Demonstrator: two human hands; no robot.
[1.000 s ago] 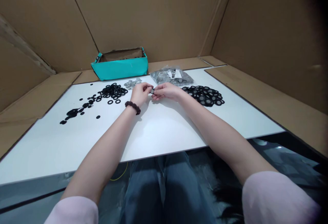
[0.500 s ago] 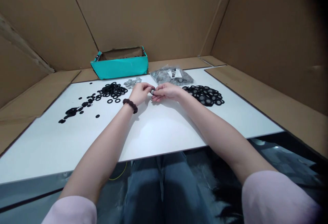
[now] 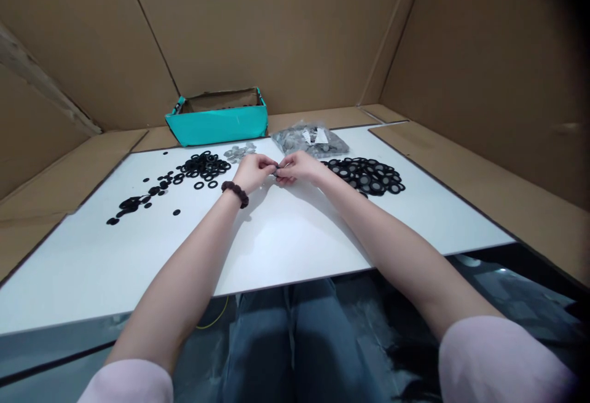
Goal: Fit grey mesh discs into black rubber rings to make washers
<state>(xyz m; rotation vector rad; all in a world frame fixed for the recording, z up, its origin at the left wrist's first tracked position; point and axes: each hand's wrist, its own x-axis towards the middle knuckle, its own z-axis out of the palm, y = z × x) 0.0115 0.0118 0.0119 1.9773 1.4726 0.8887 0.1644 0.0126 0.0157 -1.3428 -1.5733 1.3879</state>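
Observation:
My left hand (image 3: 255, 171) and my right hand (image 3: 298, 167) meet above the middle of the white table (image 3: 295, 237). Between their pinched fingertips is a small black ring (image 3: 276, 171), mostly covered by the fingers. Whether a grey disc sits inside it cannot be seen now. Left of my left hand lies a pile of black rings (image 3: 205, 166). Just behind that hand is a small heap of grey discs (image 3: 239, 151). Near my right wrist spreads a pile of black rings with grey centres (image 3: 369, 176).
A clear plastic bag of grey discs (image 3: 308, 139) lies behind my hands. At the back stands a turquoise open box (image 3: 216, 125). Small black discs (image 3: 152, 191) trail across the table's left side. Cardboard walls (image 3: 276, 34) enclose the back and sides.
My fingertips have closed in tighter around the black ring, covering more of it. A grey part seen between them before is now hidden. The view has shifted slightly.

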